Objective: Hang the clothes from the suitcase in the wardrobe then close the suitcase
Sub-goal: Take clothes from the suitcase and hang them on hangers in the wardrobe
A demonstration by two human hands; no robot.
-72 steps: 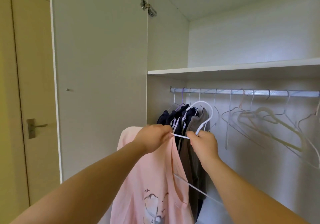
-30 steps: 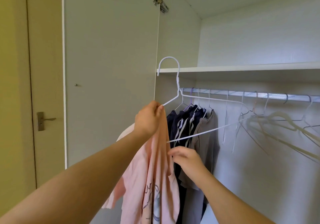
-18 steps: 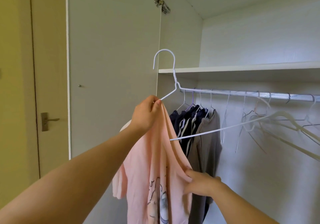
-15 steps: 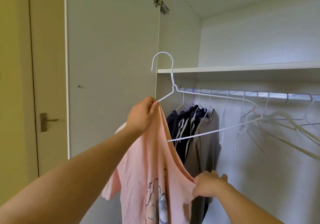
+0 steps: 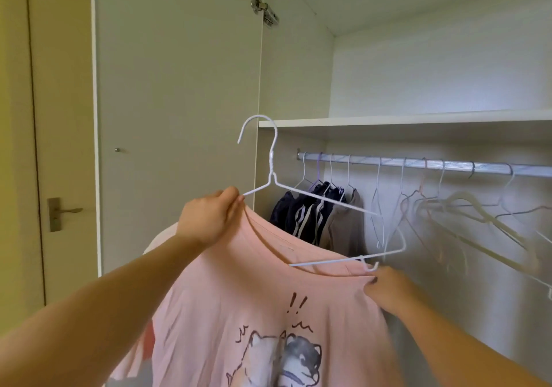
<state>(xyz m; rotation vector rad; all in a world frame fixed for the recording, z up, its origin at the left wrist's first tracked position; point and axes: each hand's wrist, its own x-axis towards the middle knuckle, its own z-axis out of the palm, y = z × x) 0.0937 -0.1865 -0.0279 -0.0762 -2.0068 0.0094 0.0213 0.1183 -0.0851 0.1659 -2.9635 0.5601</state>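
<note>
Two hands hold the shirt before the wardrobe, below the left end of the rail, not yet hung. Left hand pinches collar and hanger together to anchor them; right hand grips the far shoulder, likely stretching the neck over the hanger's right end.

Bottom edge cuts shirt off below the print. Left end of hanger hidden under left hand and cloth. Rail runs off right edge; spare hangers there blurred.
</note>
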